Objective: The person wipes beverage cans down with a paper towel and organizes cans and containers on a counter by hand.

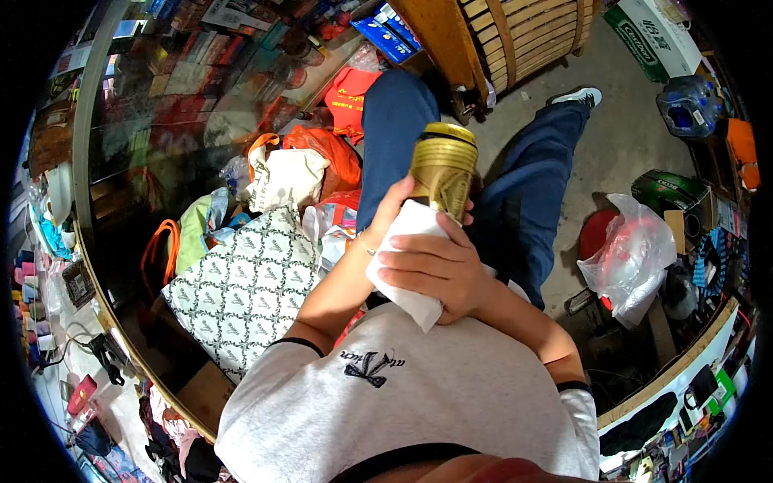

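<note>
A gold can (443,165) is held upright but slightly tilted in front of my chest, above my lap. My left hand (392,211) wraps round its lower left side, partly hidden behind a white tissue (411,298). Across the front lies my right hand (443,270), its fingers pressing the tissue against the can's lower part. The tissue hangs down below the fingers. Which hand bears the can's weight cannot be made out.
A patterned cushion (250,286) and several bags, one cream (288,179), lie at the left beside a glass case. A wooden slatted chair (519,36) stands ahead. A clear plastic bag (632,249) and a green-white box (652,40) are at the right.
</note>
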Motion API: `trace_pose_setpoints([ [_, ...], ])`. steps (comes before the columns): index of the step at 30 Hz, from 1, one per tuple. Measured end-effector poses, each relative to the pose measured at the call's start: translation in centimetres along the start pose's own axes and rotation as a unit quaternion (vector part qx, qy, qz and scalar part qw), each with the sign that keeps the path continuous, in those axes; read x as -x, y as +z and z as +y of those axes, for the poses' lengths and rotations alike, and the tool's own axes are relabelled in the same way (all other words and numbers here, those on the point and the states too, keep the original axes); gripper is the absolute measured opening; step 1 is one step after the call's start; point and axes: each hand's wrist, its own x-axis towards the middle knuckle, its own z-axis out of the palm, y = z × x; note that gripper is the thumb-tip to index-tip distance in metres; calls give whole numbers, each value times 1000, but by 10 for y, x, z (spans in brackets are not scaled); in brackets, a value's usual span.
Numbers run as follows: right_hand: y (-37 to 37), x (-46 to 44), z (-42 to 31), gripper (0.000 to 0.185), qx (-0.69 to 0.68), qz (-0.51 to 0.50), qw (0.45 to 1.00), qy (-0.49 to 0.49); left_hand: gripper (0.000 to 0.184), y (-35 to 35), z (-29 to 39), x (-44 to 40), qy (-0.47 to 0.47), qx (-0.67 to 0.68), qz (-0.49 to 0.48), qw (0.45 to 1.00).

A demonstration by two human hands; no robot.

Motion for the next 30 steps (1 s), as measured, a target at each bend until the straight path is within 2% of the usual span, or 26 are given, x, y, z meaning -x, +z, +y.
trace_pose_setpoints([
  [1,0,-1,0,47,-1,0,1000,3,86,-2,1,-1,-2,1,1,1000],
  [3,1,0,-1,46,12,-20,1000,-10,73,-11,0,-6,32,144,-132,980],
  [7,0,5,-1,44,-13,-28,1000,0,72,-8,5,-11,41,142,-94,984],
  [11,-5,2,-2,45,-8,-14,1000,7,68,8,13,-10,87,121,-69,986],
  [13,-8,5,-1,45,-2,-15,1000,14,67,16,13,-11,114,144,-6,983],
  [16,-7,14,4,46,1,-27,999,28,66,1,9,-16,107,134,-40,984],
  [17,-5,17,6,44,39,-22,999,18,66,-1,9,-15,103,136,-34,985],
  [19,-1,20,8,42,78,-16,997,5,74,-1,13,-14,101,5,-5,995],
  [21,2,22,8,39,124,-1,992,-1,75,1,15,-11,93,2,-18,996],
  [23,0,18,7,38,128,7,992,7,75,7,16,-8,83,-62,9,995],
  [27,-10,18,16,35,152,41,987,21,76,1,4,-12,27,-15,6,1000],
  [28,-14,18,18,33,157,41,986,26,75,-4,0,-13,12,3,-13,1000],
  [29,-17,20,22,32,195,41,980,22,57,-8,0,-14,-12,156,-150,976],
  [30,-19,19,24,33,206,57,976,41,57,-11,-2,-14,-22,124,-154,980],
])
